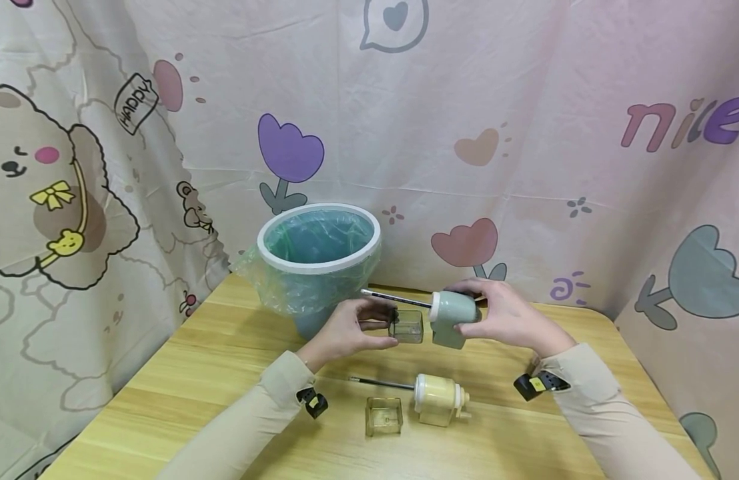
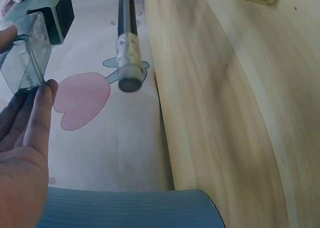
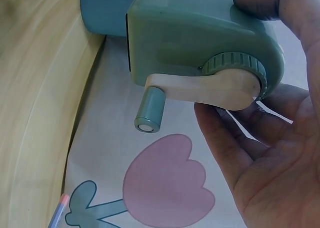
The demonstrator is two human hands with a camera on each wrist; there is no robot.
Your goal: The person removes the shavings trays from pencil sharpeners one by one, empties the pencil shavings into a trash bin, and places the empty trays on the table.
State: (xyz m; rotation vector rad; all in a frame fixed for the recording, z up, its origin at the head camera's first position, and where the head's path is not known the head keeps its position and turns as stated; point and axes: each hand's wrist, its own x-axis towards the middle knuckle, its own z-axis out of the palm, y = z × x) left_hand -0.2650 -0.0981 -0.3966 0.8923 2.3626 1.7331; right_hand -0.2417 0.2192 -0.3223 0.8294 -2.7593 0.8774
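My right hand (image 1: 506,315) grips a green crank pencil sharpener (image 1: 456,309) above the table, with a dark pencil (image 1: 399,298) sticking out of its front toward the left. In the right wrist view the sharpener's pale crank (image 3: 200,89) with a green knob shows. My left hand (image 1: 351,327) holds a clear shavings box (image 1: 407,327) between thumb and fingers, just left of the sharpener's underside and apart from it. On the table below stands a yellow pencil sharpener (image 1: 435,398) with a pencil (image 1: 381,383) in it. Beside it lies a second clear shavings box (image 1: 384,418).
A blue-green trash bin (image 1: 312,323) with a white rim and a clear green liner bag stands at the table's back left, right behind my left hand. The wooden table (image 1: 225,347) ends at a printed curtain (image 1: 375,87) behind and at both sides.
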